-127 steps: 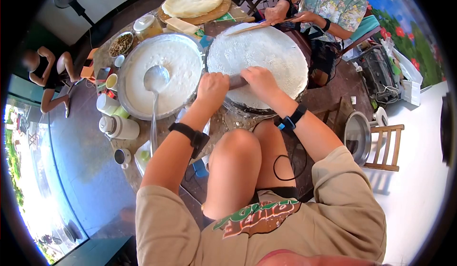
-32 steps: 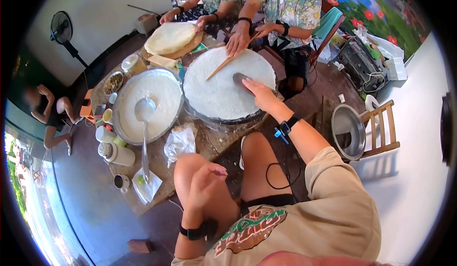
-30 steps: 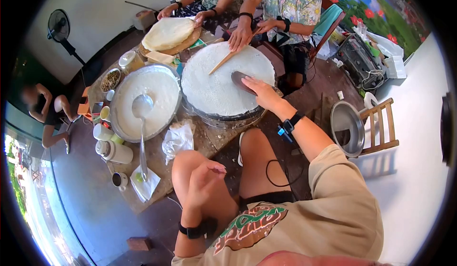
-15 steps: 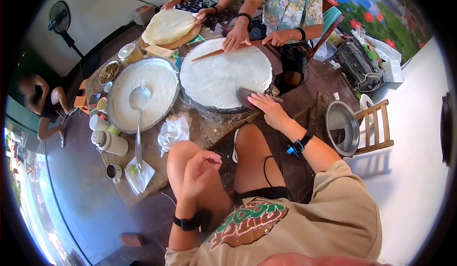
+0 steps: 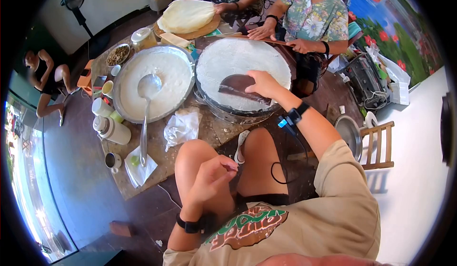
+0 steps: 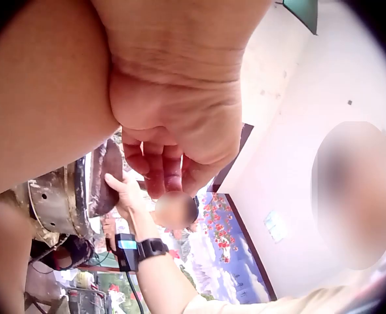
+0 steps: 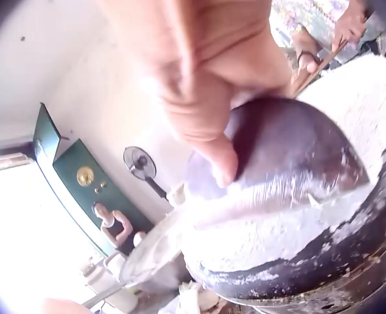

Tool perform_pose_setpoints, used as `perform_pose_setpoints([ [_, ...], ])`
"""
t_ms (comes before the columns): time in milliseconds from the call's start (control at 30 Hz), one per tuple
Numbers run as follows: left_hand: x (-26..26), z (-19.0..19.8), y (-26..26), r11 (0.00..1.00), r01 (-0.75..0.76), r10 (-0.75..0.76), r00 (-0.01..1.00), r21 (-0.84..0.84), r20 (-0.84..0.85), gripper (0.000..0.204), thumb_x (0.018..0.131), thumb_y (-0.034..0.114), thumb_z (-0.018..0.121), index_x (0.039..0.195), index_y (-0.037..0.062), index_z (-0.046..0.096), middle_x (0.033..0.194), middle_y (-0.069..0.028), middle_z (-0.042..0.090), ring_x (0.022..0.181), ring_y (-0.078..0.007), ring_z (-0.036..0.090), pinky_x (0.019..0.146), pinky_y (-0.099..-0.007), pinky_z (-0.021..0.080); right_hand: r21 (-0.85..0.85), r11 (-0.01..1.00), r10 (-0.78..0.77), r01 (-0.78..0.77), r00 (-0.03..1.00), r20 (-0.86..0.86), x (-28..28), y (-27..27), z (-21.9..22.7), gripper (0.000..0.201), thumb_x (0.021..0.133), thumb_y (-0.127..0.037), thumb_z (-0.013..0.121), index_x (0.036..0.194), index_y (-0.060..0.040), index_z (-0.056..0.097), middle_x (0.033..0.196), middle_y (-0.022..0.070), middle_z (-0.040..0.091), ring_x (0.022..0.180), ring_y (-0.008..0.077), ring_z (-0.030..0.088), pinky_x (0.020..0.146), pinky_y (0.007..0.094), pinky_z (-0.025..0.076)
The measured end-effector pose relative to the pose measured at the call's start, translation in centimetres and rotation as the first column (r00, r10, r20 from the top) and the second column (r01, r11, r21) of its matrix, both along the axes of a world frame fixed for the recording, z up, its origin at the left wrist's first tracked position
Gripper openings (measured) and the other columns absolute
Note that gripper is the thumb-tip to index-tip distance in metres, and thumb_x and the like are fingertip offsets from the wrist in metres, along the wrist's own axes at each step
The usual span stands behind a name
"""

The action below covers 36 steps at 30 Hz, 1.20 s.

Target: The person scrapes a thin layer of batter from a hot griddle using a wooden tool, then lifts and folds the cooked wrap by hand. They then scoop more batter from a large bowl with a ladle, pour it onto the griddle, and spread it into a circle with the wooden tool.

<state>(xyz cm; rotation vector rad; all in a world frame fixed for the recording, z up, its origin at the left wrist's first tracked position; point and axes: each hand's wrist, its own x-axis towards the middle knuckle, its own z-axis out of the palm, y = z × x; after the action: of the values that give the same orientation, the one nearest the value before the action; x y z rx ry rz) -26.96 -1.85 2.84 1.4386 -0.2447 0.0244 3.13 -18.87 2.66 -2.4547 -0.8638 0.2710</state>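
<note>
My right hand (image 5: 263,85) grips a dark half-moon scraper (image 5: 236,86), thumb on its near face. In the right wrist view the scraper (image 7: 284,140) stands tilted, its straight, batter-smeared edge down at the white layer. That layer of batter (image 5: 247,54) covers the round griddle (image 5: 233,116). My left hand (image 5: 211,179) lies over my left knee, fingers loosely curled and holding nothing; the left wrist view shows the same hand (image 6: 180,124) hanging relaxed. Across the griddle another person holds a flat wooden stick (image 5: 281,42) along its far rim.
Left of the griddle stands a wide basin (image 5: 119,111) of batter with a ladle (image 5: 150,86) in it. Finished flatbreads (image 5: 185,16) lie on a round board behind. A crumpled white bag (image 5: 182,129), a thermos (image 5: 114,130) and a mug (image 5: 113,160) are on the table.
Both hands were at the scraper earlier; my left hand has since dropped to my knee. The scraper went to the griddle's right edge, then back leftward. The other person's stick moved to the far rim.
</note>
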Motion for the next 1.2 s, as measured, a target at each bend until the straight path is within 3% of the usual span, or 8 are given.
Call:
perform_pose_setpoints([
  [67,0.0,0.3,0.3,1.0,0.016,-0.016,1.0,0.006,0.0,0.017,0.078,-0.005,0.058,0.094,0.001,0.057,0.086,-0.0055,0.06,0.081,-0.0135,0.058,0.073,-0.0256,0.047,-0.188,0.981,-0.04,0.053,0.997,0.072,0.9,1.7,-0.6,0.057,0.058,-0.024,0.078,0.106,0.0002,0.058,0.102,0.021,0.061,0.097,0.0347,0.057,0.082,0.0389,0.045],
  [333,1.7,-0.2,1.2,0.995,0.1,-0.099,0.994,-0.021,0.045,0.019,0.077,-0.004,0.061,0.094,0.0019,0.057,0.085,-0.0076,0.06,0.078,-0.0184,0.06,0.071,-0.0281,0.047,-0.252,0.964,-0.095,0.079,0.994,-0.049,5.0,4.6,-1.0,0.081,0.051,-0.03,0.082,0.113,0.0113,0.051,0.111,0.0287,0.055,0.105,0.0377,0.053,0.09,0.0374,0.042],
  [600,2.3,0.0,1.1,0.984,0.156,-0.156,0.988,-0.089,0.001,0.019,0.077,-0.004,0.06,0.095,0.0012,0.057,0.086,-0.0085,0.06,0.078,-0.0182,0.06,0.071,-0.0281,0.048,-0.287,0.946,-0.148,0.153,0.988,0.039,8.1,5.3,-2.0,0.073,0.053,-0.037,0.081,0.103,0.0099,0.057,0.107,0.0287,0.057,0.103,0.0383,0.054,0.088,0.039,0.042],
  [700,2.2,0.0,0.9,0.982,0.152,-0.154,0.988,-0.116,-0.01,0.019,0.078,-0.005,0.059,0.096,0.0011,0.056,0.086,-0.0083,0.06,0.078,-0.018,0.06,0.071,-0.0279,0.048,-0.333,0.932,-0.159,0.145,0.987,-0.014,8.7,5.0,-1.5,0.085,0.052,-0.039,0.08,0.113,0.012,0.05,0.113,0.0293,0.054,0.107,0.037,0.052,0.091,0.0371,0.04],
  [800,2.0,0.0,0.7,0.985,0.137,-0.14,0.99,-0.109,-0.025,0.019,0.078,-0.006,0.058,0.096,0.0014,0.056,0.086,-0.008,0.06,0.078,-0.0178,0.06,0.071,-0.0278,0.048,-0.255,0.935,-0.248,0.246,0.969,0.026,10.3,3.6,-1.5,0.083,0.053,-0.043,0.08,0.111,0.0108,0.053,0.11,0.0291,0.055,0.104,0.0366,0.054,0.088,0.0375,0.041],
  [967,1.7,-0.2,0.5,0.994,0.079,-0.081,0.997,-0.077,-0.019,0.019,0.078,-0.006,0.057,0.095,0.0014,0.056,0.087,-0.0081,0.061,0.079,-0.018,0.06,0.07,-0.0274,0.048,-0.149,0.972,-0.184,0.184,0.983,0.009,13.5,0.8,-3.9,0.079,0.056,-0.047,0.078,0.105,0.0103,0.056,0.105,0.0277,0.058,0.1,0.0357,0.056,0.086,0.0373,0.041],
  [1100,2.0,-0.2,0.4,0.993,0.083,-0.087,0.995,-0.083,-0.053,0.021,0.076,-0.008,0.056,0.095,0.001,0.057,0.087,-0.0086,0.062,0.079,-0.018,0.061,0.07,-0.0273,0.048,-0.131,0.978,-0.159,0.163,0.986,0.046,13.9,-0.7,-0.9,0.075,0.058,-0.046,0.076,0.106,0.0073,0.056,0.109,0.0258,0.057,0.103,0.0328,0.055,0.087,0.0363,0.041],
  [1200,2.2,-0.1,0.3,0.992,0.088,-0.096,0.99,-0.087,-0.101,0.022,0.075,-0.009,0.055,0.095,0.0007,0.057,0.087,-0.0089,0.062,0.079,-0.0175,0.061,0.07,-0.0272,0.049,-0.169,0.933,-0.298,0.317,0.946,0.131,16.2,-3.1,-2.4,0.069,0.062,-0.041,0.076,0.109,0.0052,0.056,0.108,0.0222,0.059,0.101,0.0302,0.057,0.087,0.0351,0.042],
])
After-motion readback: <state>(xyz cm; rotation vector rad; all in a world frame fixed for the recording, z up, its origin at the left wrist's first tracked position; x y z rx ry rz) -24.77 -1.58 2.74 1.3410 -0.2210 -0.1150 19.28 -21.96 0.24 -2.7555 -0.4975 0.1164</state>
